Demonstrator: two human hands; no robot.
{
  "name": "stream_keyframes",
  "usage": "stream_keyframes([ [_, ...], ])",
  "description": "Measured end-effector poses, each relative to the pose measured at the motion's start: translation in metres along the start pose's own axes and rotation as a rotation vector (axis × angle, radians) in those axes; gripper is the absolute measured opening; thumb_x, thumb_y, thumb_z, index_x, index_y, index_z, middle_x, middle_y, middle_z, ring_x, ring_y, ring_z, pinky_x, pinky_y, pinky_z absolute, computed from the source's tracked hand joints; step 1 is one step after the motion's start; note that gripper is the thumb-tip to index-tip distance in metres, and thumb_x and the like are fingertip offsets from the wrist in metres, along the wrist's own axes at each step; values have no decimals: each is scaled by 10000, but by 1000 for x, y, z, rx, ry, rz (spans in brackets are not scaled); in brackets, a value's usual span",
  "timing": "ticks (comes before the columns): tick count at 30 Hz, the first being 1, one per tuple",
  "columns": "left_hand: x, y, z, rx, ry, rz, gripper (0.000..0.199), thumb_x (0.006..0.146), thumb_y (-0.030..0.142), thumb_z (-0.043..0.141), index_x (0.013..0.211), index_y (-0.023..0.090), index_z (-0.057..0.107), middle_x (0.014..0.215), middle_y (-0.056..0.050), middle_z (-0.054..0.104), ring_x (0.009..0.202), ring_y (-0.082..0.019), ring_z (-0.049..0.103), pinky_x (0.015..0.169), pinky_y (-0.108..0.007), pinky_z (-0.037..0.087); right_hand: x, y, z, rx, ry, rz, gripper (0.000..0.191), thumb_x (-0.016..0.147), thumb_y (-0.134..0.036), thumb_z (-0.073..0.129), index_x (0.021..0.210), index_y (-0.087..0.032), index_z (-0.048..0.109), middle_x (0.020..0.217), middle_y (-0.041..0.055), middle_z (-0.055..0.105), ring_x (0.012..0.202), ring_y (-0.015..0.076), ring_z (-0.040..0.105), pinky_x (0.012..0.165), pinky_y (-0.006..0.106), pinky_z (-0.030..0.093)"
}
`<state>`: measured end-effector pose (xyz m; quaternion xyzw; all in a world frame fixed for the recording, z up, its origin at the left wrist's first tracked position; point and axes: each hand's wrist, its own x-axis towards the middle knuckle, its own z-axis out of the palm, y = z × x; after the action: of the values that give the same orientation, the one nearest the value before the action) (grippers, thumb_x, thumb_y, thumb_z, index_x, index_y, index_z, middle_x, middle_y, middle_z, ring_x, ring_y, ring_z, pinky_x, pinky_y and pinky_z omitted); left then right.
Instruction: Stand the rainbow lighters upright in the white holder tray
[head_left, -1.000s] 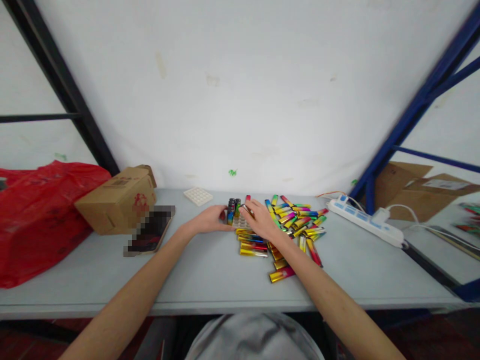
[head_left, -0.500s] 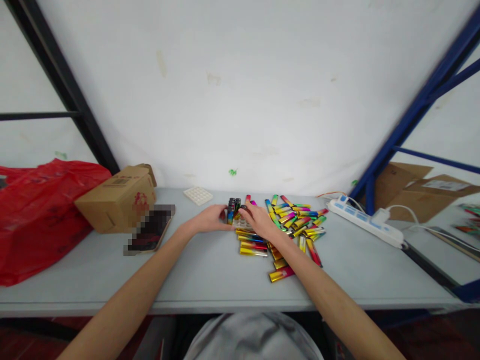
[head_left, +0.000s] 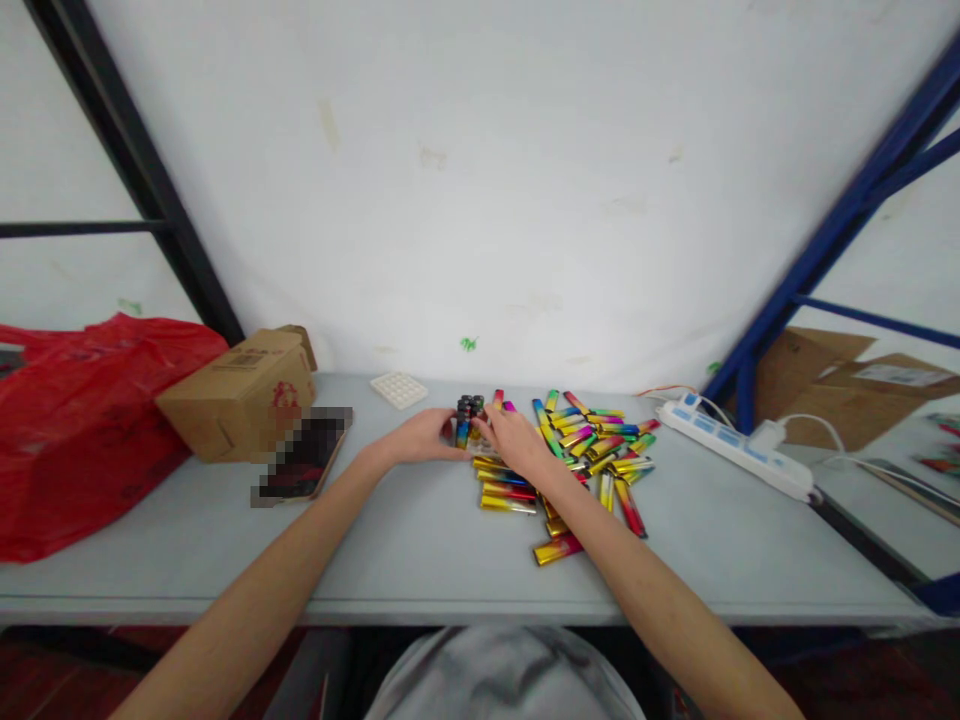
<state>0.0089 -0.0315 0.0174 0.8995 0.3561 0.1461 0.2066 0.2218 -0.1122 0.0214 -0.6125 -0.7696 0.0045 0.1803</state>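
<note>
Several shiny, rainbow-coloured lighters [head_left: 462, 432] with black tops stand upright, packed together in a pale gridded tray [head_left: 481, 449]. My left hand [head_left: 424, 437] is curled round the left side of this group, its thumb along the near edge, steadying tray and lighters. From the right, my right hand [head_left: 514, 436] reaches over the tray, thumb and fingers pinched at a lighter beside the standing ones; the fingers partly hide it. Loose lighters [head_left: 601, 440] lie in a heap to the right, and more lie in a stack [head_left: 508, 490] just in front of the tray.
A second gridded tray [head_left: 400, 390] lies near the wall. To the left are a phone [head_left: 304, 460], a cardboard box [head_left: 236, 395] and a red plastic bag [head_left: 97, 430]. A white power strip [head_left: 735, 447] with cables lies at the right, by a blue frame [head_left: 810, 270].
My right hand's fingers have shifted slightly left, closer against the standing lighters, and the dark lighter top at its fingertips no longer shows. My left hand stays in place.
</note>
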Motion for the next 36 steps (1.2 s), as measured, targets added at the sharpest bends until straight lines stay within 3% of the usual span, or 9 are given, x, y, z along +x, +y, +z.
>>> stream_keyframes([
  [4, 0, 0, 0, -24, -7, 9, 690, 711, 713, 813, 1125, 170, 712, 967, -65, 756, 843, -271, 675, 729, -329, 471, -5, -3, -12, -5, 5, -15, 297, 1161, -416, 475, 1215, -174, 638, 1132, 153, 774, 1022, 258, 736, 891, 340, 489],
  [7, 0, 0, -1, -40, -4, 1, 694, 706, 732, 814, 1109, 175, 717, 969, -65, 765, 840, -266, 678, 725, -325, 476, -14, 6, -27, 64, -2, -74, 261, 1145, -382, 536, 1141, -162, 677, 1041, 114, 774, 973, 227, 714, 878, 320, 475],
  [12, -1, 0, 0, -18, -15, 12, 708, 724, 744, 798, 1106, 154, 711, 998, -87, 767, 852, -272, 678, 742, -340, 483, -27, 24, -50, 251, -248, -214, 163, 1035, -291, 716, 928, -176, 759, 850, 43, 757, 790, 182, 676, 770, 281, 467],
  [16, 0, 0, 1, 6, -6, -5, 755, 704, 791, 786, 1101, 155, 696, 991, -92, 759, 856, -283, 682, 739, -350, 483, -29, 30, -50, 303, -414, -154, 111, 906, -242, 847, 966, -184, 772, 848, 17, 762, 750, 171, 673, 685, 255, 446],
  [20, 0, 0, 0, 4, -16, -5, 736, 712, 786, 783, 1097, 166, 689, 984, -82, 757, 858, -281, 689, 728, -337, 474, -27, 33, -44, 240, -352, -133, 155, 878, -251, 876, 953, -186, 757, 861, 18, 750, 780, 172, 659, 703, 259, 431],
  [30, 0, 2, 1, -10, 3, -21, 714, 715, 784, 780, 1083, 179, 690, 971, -68, 770, 859, -278, 696, 712, -322, 470, -28, 23, -40, 141, -348, -266, 141, 881, -225, 860, 879, -195, 722, 874, 21, 713, 789, 183, 621, 707, 267, 389],
  [33, -1, 2, 0, -16, 5, -16, 685, 721, 771, 774, 1061, 182, 691, 953, -64, 760, 846, -274, 691, 712, -322, 469, -30, 19, -42, 164, -275, -292, 109, 975, -252, 781, 960, -193, 690, 937, 35, 714, 836, 190, 624, 756, 276, 408],
  [36, -1, 3, -1, -31, -1, -18, 686, 724, 764, 778, 1081, 184, 695, 956, -61, 758, 845, -273, 691, 717, -323, 472, -29, 21, -42, 206, -156, -220, 127, 1093, -317, 631, 1143, -202, 647, 939, 44, 718, 848, 205, 639, 793, 296, 432],
])
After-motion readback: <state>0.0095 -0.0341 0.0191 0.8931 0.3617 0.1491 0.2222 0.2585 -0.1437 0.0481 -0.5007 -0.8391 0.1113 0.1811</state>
